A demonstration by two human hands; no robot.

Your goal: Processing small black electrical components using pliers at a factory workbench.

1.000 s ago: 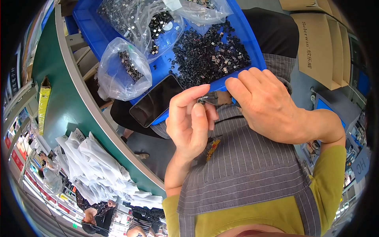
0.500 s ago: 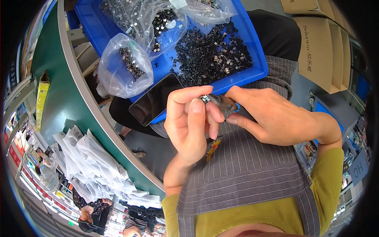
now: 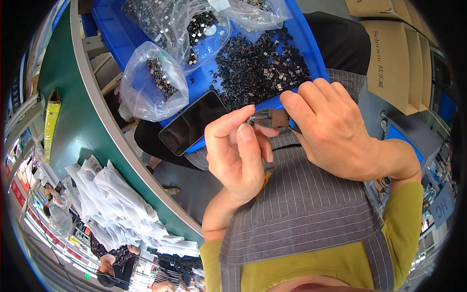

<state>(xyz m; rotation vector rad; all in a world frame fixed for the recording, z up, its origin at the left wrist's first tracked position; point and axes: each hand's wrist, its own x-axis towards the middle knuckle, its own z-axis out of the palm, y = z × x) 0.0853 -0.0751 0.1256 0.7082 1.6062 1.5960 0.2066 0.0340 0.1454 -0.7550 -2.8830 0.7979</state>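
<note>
My left hand (image 3: 238, 153) pinches a small dark metallic part (image 3: 250, 120) between thumb and forefinger, its other fingers curled below. My right hand (image 3: 331, 129) is wrapped round a pair of pliers (image 3: 275, 118) whose metal jaws reach the small part; a bit of blue shows by the grip. Whether the jaws are closed on the part is too small to tell. Beyond both hands lies a blue tray (image 3: 318, 73) with a loose heap of small black and metal parts (image 3: 262, 65). A phone (image 3: 192, 124) rests at the tray's near left corner.
Clear plastic bags (image 3: 154, 80) of small parts lie in the tray. On the left is a green table (image 3: 73, 126) with white packets (image 3: 109, 194) and a yellow strip-shaped box (image 3: 52, 124). Cardboard boxes (image 3: 394, 68) stand at right. Other people show at lower left.
My right hand has turned and moved slightly up and outward, with the pliers' flat metal side now showing more. My left hand keeps its pinch, barely shifted.
</note>
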